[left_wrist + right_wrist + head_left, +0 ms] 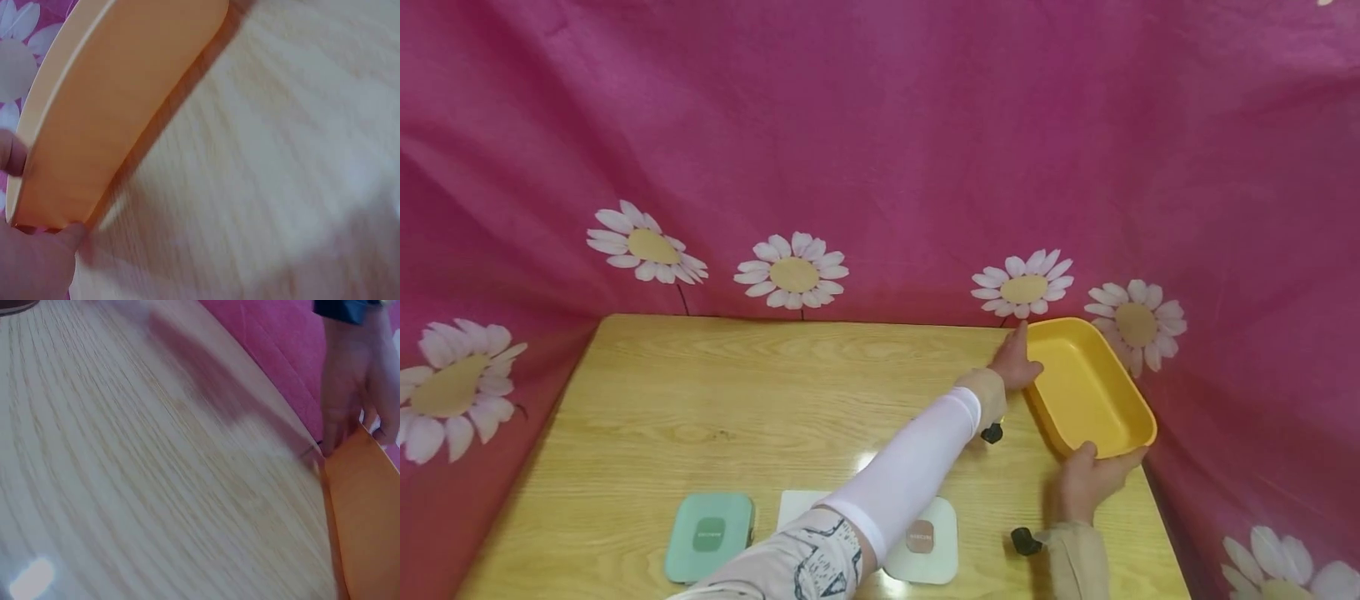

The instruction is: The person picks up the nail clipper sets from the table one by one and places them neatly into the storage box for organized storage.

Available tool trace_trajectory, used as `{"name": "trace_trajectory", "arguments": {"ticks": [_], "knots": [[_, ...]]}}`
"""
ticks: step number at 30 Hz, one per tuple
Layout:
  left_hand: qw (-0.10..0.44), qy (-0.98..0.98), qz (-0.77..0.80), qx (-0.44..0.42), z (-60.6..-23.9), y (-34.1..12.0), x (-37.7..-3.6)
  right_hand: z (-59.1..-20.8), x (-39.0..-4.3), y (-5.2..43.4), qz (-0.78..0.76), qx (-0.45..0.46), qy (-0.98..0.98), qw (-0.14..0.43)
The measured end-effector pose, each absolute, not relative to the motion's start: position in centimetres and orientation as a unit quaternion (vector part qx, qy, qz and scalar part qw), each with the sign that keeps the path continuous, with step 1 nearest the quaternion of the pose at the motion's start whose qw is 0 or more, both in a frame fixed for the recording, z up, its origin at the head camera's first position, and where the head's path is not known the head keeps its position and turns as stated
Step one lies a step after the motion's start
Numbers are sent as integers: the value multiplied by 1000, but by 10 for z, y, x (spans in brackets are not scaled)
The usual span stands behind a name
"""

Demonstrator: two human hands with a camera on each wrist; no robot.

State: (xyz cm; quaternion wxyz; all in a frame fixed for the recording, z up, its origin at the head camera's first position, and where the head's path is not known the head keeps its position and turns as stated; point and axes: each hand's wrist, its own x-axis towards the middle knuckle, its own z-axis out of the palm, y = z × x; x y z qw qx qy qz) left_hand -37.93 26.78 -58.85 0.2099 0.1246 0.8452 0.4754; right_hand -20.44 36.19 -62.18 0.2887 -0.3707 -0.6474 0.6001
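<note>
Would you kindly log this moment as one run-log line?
left hand: holds yellow tray far corner | right hand: grips near rim | tray: table right edge

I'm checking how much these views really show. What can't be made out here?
- Middle white lid: head view, mostly covered by the left sleeve.
- Lettering on the green lid: too small.
- Yellow tray underside: hidden; both wrist views are blurred and cut it off.
- Right hand fingers: under the tray's near end.
- Left hand fingertips: behind the tray's rim.

Bare tabletop (715, 392) left of tray (1078, 392)
</note>
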Motion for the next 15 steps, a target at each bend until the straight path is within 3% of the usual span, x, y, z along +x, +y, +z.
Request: {"name": "trace_trajectory", "arguments": {"ticks": [15], "knots": [[208,856,461,103,-582,251,-380,-615,-198,376,533,-350,-736,224]]}}
